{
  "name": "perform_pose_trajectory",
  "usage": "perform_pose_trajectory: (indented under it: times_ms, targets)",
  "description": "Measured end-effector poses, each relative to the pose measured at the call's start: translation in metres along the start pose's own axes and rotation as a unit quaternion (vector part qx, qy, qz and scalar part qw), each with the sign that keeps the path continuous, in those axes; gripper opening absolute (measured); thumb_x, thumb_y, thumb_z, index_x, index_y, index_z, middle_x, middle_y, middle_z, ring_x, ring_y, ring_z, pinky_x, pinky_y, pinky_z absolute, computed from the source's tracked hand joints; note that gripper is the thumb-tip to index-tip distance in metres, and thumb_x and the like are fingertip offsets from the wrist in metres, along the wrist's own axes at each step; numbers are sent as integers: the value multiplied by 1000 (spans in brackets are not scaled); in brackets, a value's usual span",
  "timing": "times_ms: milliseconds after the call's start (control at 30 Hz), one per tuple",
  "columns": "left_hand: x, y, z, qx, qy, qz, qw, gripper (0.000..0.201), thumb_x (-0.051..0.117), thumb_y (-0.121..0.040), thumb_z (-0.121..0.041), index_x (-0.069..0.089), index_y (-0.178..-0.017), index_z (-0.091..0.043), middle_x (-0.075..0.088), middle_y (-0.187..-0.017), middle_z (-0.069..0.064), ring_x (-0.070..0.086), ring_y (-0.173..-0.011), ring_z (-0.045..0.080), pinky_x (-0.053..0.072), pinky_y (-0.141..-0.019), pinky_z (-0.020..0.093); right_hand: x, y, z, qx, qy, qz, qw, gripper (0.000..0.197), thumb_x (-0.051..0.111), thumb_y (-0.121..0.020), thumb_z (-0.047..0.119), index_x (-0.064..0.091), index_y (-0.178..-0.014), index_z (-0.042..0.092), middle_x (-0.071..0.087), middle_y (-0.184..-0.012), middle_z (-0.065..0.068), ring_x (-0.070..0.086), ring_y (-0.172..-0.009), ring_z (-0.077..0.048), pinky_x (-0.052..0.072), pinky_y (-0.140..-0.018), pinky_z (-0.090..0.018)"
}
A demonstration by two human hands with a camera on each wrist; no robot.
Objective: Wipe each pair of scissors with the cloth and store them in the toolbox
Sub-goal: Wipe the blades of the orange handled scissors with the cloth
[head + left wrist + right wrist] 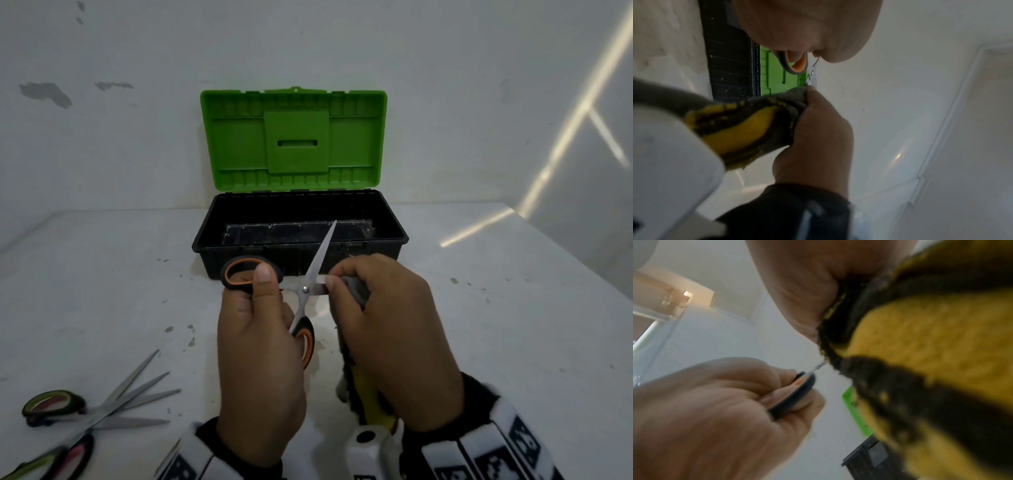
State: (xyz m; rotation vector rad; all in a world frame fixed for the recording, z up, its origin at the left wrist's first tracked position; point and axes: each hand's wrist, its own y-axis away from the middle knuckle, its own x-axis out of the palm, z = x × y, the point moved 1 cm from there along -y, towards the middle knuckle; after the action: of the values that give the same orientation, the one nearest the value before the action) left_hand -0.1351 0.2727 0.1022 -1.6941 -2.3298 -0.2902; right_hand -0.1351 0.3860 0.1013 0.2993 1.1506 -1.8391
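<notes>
Holding stiff, light orange-and-black-handled steel scissors (301,298) by one loop in left hand (255,346), before open green-lidded black plastic toolbox (205,240); right hand (394,335) pinching soft yellow-and-grey cloth (748,128) round one sharp, slippery blade.

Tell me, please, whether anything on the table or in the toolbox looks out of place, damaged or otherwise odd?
Nothing looks damaged. The two spare scissors lie open and crossed over each other at the table's near left corner. The table has scattered dark specks, and the open toolbox has a scuffed floor with no scissors visible inside.

I can read no text, label or number anywhere; the wristband (486,455) markings are only black-and-white patterns
</notes>
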Motion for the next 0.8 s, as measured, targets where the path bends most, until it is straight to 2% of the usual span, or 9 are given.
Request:
perform_pose_trajectory:
  times_ms: [133,267,433,533,600,700,767,800]
  targets:
    - [1,1,0,-1,8,-7,1000,41,44,-95,-49,59,-58,-59,50,-45,-28,42,-44,-7,37,-58,25,-2,2,-7,16,2,-11,1000,6,65,-90,23,69,-86,25,62,-77,12,56,-69,-1,39,-67,-5]
    - [2,0,0,-5,22,2,1000,38,46,-95,-50,61,-61,-55,53,-52,-23,42,-56,-2,40,-60,28,4,3,3,-19,-13,-22,999,6,63,-90,25,68,-86,24,62,-77,10,56,-67,-4,45,-65,-11]
    - [1,-1,0,-48,53,8,997,36,46,-95,-49,66,-65,-49,54,-75,-8,54,-76,14,50,-77,41,-5,6,-8,-31,-2,-29,999,6,63,-91,27,68,-88,25,62,-78,13,55,-68,1,45,-64,-8]
    - [0,-1,0,-62,45,-3,997,37,46,-96,-49,68,-66,-49,51,-72,-11,52,-72,9,52,-75,36,-14,9,-24,-8,1,-26,1000,5,65,-89,23,68,-87,27,62,-78,14,56,-75,4,42,-68,-4]
    - [-1,-3,-1,-73,46,0,996,31,47,-96,-48,70,-75,-42,54,-76,-11,53,-75,8,51,-74,34,-20,10,-34,-1,3,-25,1000,7,67,-88,20,69,-85,26,62,-76,14,56,-81,3,38,-72,0]
    - [-5,-7,-4,-94,52,13,994,25,47,-96,-47,67,-100,-32,62,-91,-9,60,-86,6,52,-79,29,-31,10,-47,4,20,-9,1000,9,67,-87,19,68,-84,27,62,-75,16,56,-85,5,36,-74,1]
    - [-9,-11,-7,-99,38,30,994,29,47,-97,-46,66,-105,-26,56,-80,-8,53,-70,5,48,-85,27,-40,8,-55,7,28,0,1000,10,69,-87,20,69,-84,29,64,-77,17,56,-87,7,36,-75,2]
    - [-12,-13,-9,-96,25,35,994,28,47,-98,-46,65,-101,-25,51,-73,-8,47,-62,6,48,-73,23,-45,7,-57,4,23,1,1000,10,70,-86,19,70,-85,29,65,-78,18,56,-88,8,36,-75,3]
